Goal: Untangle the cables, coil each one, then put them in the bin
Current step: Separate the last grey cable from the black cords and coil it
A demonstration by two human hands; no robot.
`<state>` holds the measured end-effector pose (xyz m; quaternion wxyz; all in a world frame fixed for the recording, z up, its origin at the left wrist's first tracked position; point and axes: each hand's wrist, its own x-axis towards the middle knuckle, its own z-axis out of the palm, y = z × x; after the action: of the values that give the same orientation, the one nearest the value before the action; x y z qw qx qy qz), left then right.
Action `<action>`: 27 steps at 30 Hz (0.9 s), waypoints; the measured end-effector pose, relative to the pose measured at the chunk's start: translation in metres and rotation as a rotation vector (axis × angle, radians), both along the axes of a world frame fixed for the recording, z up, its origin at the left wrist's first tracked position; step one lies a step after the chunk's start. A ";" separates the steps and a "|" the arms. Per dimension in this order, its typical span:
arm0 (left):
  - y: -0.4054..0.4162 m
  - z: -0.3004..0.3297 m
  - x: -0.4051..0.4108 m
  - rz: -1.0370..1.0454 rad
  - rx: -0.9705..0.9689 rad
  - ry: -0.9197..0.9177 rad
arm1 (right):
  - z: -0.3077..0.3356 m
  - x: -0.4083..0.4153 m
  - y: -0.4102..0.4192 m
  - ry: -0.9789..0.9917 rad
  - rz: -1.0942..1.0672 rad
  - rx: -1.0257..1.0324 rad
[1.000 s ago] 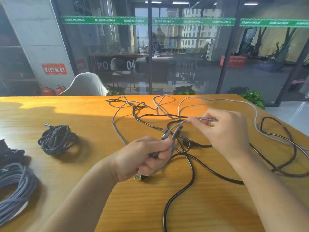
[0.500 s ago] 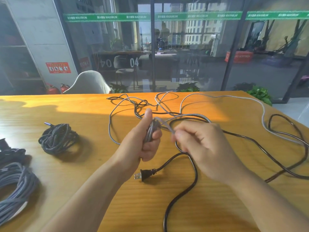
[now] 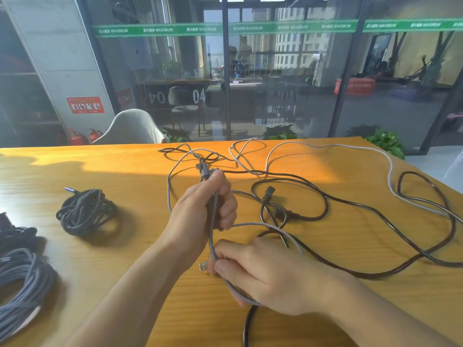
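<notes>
- The left hand (image 3: 200, 211) is closed in a fist around several turns of the grey braided cable (image 3: 212, 221), held upright above the desk (image 3: 125, 171); a connector end sticks out above the fist.
- The right hand (image 3: 263, 274), nearer the person than the left grip, pinches the same grey cable between thumb and fingers; the strand runs taut from 1 grip to the other.
- Just left of the right grip's fingertips, the metal prongs of a plug (image 3: 203, 266) show; the plug body is hidden by the hand.
- To the right of and beyond both grips, the black power cable (image 3: 350, 204) sprawls in loose loops on the desk, crossing the free length of grey cable, which trails to the far right edge.
- Left of the left grip, well apart, lies a coiled black braided cable (image 3: 85, 214). Further left, at the frame edge, sit a coiled grey cable (image 3: 22, 279) and part of another dark coil (image 3: 15, 234).
- No bin can be seen.
- Behind the desk stand a white chair (image 3: 130, 128), 2 red fire extinguishers (image 3: 85, 137) and green plants (image 3: 385, 141).
- The glass wall (image 3: 275, 83) carries a green strip printed "MAXIMUM" repeatedly, and "04" in white, once mirrored. A red notice (image 3: 85, 105) on the pillar is too small to read.
</notes>
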<state>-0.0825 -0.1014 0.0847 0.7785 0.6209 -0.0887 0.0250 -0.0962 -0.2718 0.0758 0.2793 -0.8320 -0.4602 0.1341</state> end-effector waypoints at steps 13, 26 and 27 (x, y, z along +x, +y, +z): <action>0.011 0.012 -0.009 -0.366 -0.280 0.049 | 0.013 0.037 -0.042 0.454 -0.101 -0.173; 0.036 0.016 -0.012 -0.442 -0.181 0.077 | 0.024 0.077 -0.112 0.083 -0.459 -0.143; 0.035 0.016 -0.012 -0.481 -0.157 0.086 | 0.022 0.082 -0.113 -0.004 -0.544 -0.158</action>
<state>-0.0947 -0.0661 0.1009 0.8110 0.5199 -0.1988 -0.1805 -0.0142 -0.3846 0.0978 0.2381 -0.9445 -0.2086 0.0879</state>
